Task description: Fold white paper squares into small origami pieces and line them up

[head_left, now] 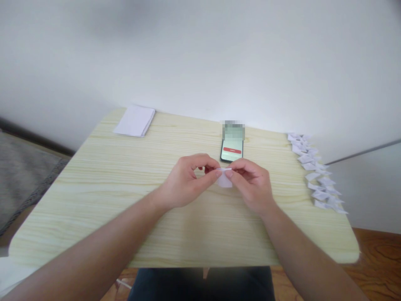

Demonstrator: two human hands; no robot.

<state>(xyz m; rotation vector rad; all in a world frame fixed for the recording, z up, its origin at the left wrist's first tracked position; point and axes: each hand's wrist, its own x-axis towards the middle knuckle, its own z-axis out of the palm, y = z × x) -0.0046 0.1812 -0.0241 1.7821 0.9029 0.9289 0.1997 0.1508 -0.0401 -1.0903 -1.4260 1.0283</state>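
Observation:
Between my two hands is a small piece of folded white paper (224,179), held up over the middle of the table. My left hand (191,179) pinches its upper left corner with thumb and forefinger. At the upper right corner, my right hand (252,182) grips it the same way. A narrow folded edge runs along the top of the paper between the thumbs. Just beyond my fingertips lies a phone (232,146) with a lit screen and a red bar on it. The fingers behind the paper are partly hidden.
The light wood table (131,167) has rounded corners and meets a white wall (200,62). A stack of white paper sheets (135,120) rests at its far left. Several small folded paper shapes (316,173) line the right edge.

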